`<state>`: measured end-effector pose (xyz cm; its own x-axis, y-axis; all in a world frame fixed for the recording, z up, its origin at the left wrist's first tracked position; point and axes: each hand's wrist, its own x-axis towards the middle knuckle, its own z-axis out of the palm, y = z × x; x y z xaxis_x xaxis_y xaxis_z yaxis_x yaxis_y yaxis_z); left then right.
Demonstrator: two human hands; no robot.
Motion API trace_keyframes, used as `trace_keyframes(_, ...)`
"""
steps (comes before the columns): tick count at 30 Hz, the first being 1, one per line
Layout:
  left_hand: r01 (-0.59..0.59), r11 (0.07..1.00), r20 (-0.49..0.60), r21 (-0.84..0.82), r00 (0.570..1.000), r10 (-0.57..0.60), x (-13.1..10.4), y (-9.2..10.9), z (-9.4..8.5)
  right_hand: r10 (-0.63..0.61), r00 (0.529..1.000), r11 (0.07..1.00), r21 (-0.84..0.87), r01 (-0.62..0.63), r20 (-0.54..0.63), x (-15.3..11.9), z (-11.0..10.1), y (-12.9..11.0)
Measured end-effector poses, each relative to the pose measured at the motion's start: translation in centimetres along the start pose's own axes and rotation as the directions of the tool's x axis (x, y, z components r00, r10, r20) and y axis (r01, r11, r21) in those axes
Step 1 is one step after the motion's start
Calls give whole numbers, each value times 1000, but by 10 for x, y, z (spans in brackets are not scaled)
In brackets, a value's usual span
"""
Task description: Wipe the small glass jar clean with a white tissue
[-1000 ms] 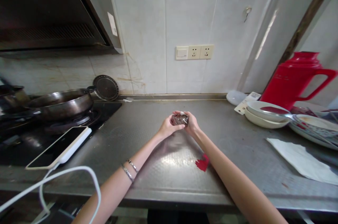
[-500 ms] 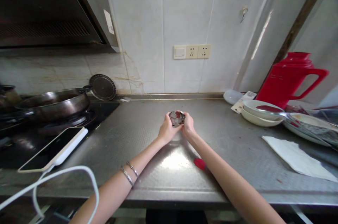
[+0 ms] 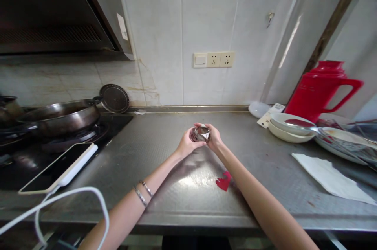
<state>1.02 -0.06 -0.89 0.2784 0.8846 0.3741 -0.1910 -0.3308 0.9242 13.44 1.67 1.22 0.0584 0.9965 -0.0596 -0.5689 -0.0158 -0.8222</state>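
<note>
A small, shiny round object (image 3: pixel 200 134), glassy or metallic, is held between both hands above the middle of the steel counter (image 3: pixel 159 155). My left hand (image 3: pixel 187 144) wraps its left side, with the thumb along the lower edge. On the other side, my right hand (image 3: pixel 214 136) has its fingers curled round the right and far edges. What lies inside the object is too small to tell. A red torn piece (image 3: pixel 224 181) lies flat on the counter beside my right forearm.
A pan (image 3: pixel 61 118) stands on the stove at the left, with a phone (image 3: pixel 57 167) and white cable (image 3: pixel 88 190) in front. At the right are a red thermos (image 3: pixel 315 92), stacked bowls (image 3: pixel 290 134), plates (image 3: pixel 347 149) and a white paper sheet (image 3: pixel 330 175).
The round object has turned and shifted slightly right in both hands, now showing a bright reflective face. More of the red piece is visible beside my right forearm.
</note>
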Motion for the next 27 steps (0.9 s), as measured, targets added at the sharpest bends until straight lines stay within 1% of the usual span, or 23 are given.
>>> trace_keyframes(3,-44,998,-71,40,996,47,-2,-4,2,-13,1000,1000,-13,13,4,-3,3,3)
trace_keyframes(6,-62,984,-143,169,986,87,-6,-5,2,-41,999,999,-33,41,-27,-5,5,7)
trace_keyframes(11,-9,930,-222,367,970,97,-10,8,4,-119,988,992,-63,113,-97,-3,8,17)
trace_keyframes(14,20,895,-249,446,963,102,-11,14,4,-161,974,986,-73,151,-158,0,10,23)
trace_keyframes(17,64,860,-265,507,961,85,-12,15,5,-168,967,985,-78,155,-192,1,11,27)
trace_keyframes(19,87,850,-257,520,964,59,-13,14,5,-161,966,986,-82,147,-202,0,11,27)
trace_keyframes(22,96,852,-219,515,975,23,-14,12,6,-143,966,988,-90,127,-213,0,9,25)
trace_keyframes(25,71,865,-134,497,991,-4,-14,10,6,-105,971,992,-94,86,-215,3,2,18)
trace_keyframes(27,52,894,-75,445,997,-21,-13,8,6,-58,980,995,-90,41,-192,5,-3,11)
